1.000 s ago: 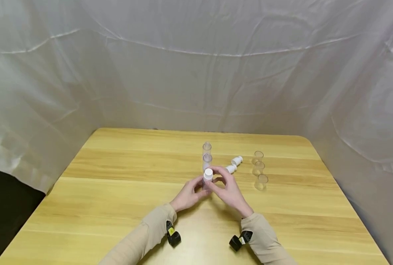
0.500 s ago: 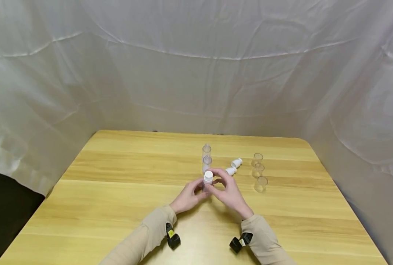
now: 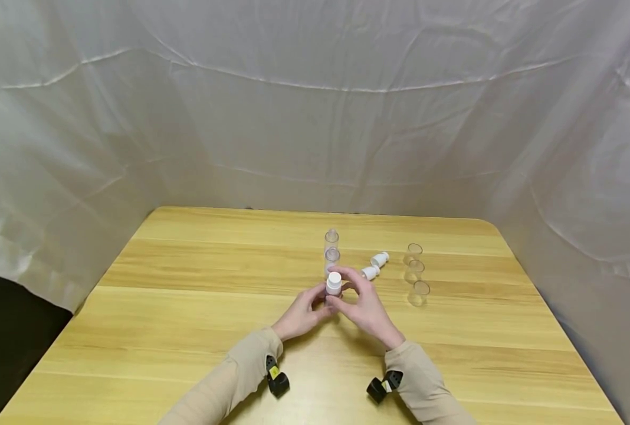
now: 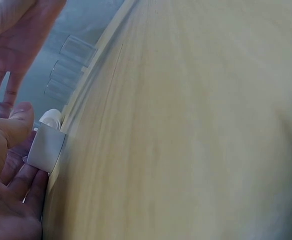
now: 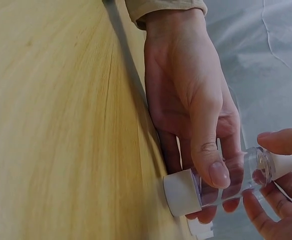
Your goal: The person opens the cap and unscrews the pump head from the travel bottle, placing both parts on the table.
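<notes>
Near the middle of the table, my left hand (image 3: 300, 316) grips a small clear bottle (image 5: 218, 189) low down, thumb on one side and fingers on the other. The bottle's white base (image 5: 182, 192) is at the tabletop; whether it touches is unclear. My right hand (image 3: 367, 307) holds a white stepped top piece (image 3: 334, 281) at the bottle's upper end, its thumb and fingers on either side. In the right wrist view this white top (image 5: 285, 164) meets the clear threaded-looking neck. Fingers hide part of the bottle.
Behind the hands stand two clear bottles (image 3: 331, 242) in a line. Two white stepped pieces (image 3: 380, 260) lie on their sides right of them. Farther right, three clear cups (image 3: 418, 293) form a row. Pale cloth (image 3: 315, 141) hangs around the wooden table (image 3: 187, 265).
My right thumb and fingertips have shifted slightly leftward around the white top. My left hand and the bottle stay in place.
</notes>
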The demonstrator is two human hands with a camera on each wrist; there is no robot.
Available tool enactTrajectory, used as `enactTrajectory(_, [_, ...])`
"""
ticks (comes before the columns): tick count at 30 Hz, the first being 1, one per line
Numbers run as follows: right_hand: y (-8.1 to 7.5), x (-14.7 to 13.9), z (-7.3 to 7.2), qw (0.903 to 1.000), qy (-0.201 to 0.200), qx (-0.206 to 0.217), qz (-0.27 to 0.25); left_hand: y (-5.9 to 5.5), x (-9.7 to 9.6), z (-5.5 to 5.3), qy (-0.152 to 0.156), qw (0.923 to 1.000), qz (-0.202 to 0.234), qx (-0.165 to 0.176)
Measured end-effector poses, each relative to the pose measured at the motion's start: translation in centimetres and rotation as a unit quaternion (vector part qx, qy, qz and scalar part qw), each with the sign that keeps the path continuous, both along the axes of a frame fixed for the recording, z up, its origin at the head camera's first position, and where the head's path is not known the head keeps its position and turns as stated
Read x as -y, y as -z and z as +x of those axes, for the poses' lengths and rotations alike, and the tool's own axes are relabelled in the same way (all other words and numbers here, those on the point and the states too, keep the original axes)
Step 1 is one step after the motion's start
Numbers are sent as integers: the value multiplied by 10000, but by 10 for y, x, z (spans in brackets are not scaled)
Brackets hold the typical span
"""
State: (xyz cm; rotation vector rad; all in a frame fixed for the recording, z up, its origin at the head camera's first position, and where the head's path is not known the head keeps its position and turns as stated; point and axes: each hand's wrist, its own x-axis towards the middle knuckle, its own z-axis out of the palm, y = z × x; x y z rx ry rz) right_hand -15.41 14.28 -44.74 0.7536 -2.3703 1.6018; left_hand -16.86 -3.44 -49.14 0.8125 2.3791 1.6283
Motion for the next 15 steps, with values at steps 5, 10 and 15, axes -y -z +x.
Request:
enactTrajectory(5, [0, 1, -1, 9999, -24, -110, -32, 1, 0, 0, -79, 9999, -74, -55])
enactTrajectory(10, [0, 1, 0, 9997, -62, -207, -69, 0, 0, 0, -118, 9999, -92, -58])
enactTrajectory(15, [0, 1, 1, 9996, -38, -279, -69, -1, -1, 0, -107, 9999, -71, -58])
